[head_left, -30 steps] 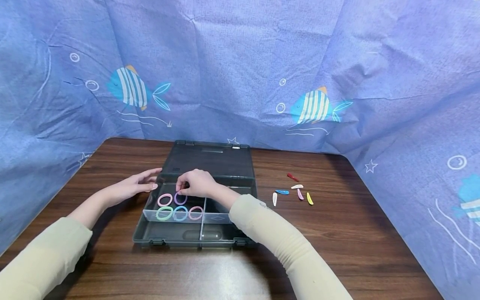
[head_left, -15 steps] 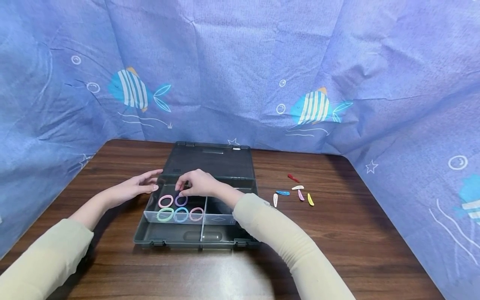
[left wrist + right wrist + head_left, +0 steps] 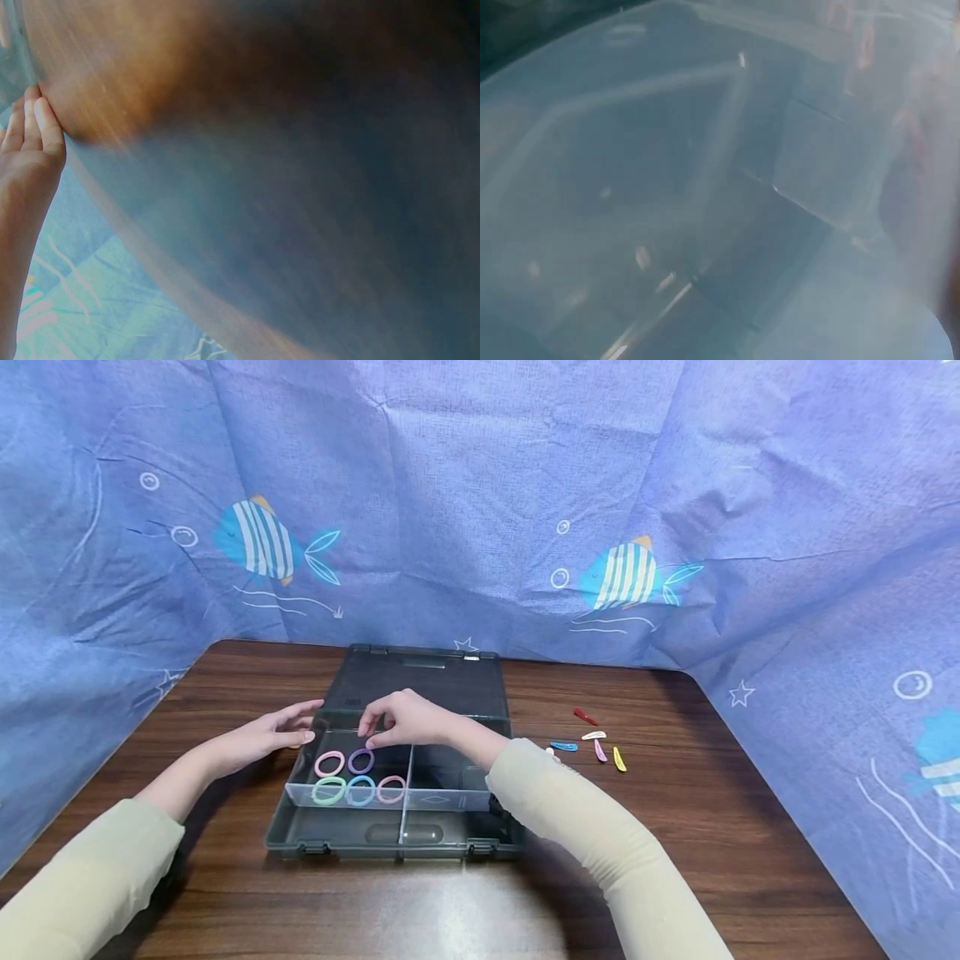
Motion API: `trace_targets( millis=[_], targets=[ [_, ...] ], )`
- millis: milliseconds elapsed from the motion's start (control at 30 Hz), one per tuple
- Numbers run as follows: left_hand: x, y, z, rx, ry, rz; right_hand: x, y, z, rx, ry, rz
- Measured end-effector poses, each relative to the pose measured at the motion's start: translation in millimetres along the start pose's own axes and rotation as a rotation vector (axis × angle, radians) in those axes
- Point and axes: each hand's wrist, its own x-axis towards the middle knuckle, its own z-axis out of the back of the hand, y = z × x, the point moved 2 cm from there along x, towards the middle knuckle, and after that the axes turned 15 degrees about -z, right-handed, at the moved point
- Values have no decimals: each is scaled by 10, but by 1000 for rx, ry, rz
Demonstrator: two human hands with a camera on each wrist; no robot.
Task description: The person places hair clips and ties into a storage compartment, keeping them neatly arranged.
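Note:
A dark translucent organizer box [image 3: 333, 835] lies with its lid folded back. Its rear left compartment holds several hair ties: pink [image 3: 318, 772], purple [image 3: 350, 766], green [image 3: 314, 796], blue [image 3: 348, 797] and another pink one [image 3: 378, 796]. My right hand [image 3: 408, 720] hovers over that compartment, thumb tip right by the top of the purple hair tie, fingers loosely bent with nothing between them. Against the box's left side rests my left hand [image 3: 262, 737], fingers extended. The left wrist view catches the left hand [image 3: 30, 142] at the box edge; the right wrist view is blurred plastic.
Right of the box lie several snap hair clips: red [image 3: 586, 717], white [image 3: 594, 736], blue [image 3: 564, 747], purple [image 3: 600, 750] and yellow [image 3: 618, 759]. Another white clip is mostly hidden by the right sleeve [image 3: 585, 810]. A blue fish-print cloth [image 3: 465, 527] hangs behind the table.
My right hand has let go of the purple hair tie and moved slightly up and right. The right sleeve now covers most of one white clip. My left hand stays put.

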Motion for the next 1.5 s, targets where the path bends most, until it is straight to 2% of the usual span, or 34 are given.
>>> trace_targets(
  millis=[333, 733, 1100, 1300, 1500],
  targets=[
    [-12, -10, 3, 10, -1, -2, -203, 66, 231, -25, 26, 26],
    [2, 31, -5, 13, -2, 7, -453, -122, 537, 4, -25, 54],
    [6, -13, -14, 20, 8, 0, -717, -279, 784, -7, -73, 25],
    [-3, 10, -10, 22, 0, 10, -904, -395, 904, 50, -92, -2],
    [10, 25, -3, 11, 2, 13, -1086, -583, 982, 94, -107, -93]
  ],
)
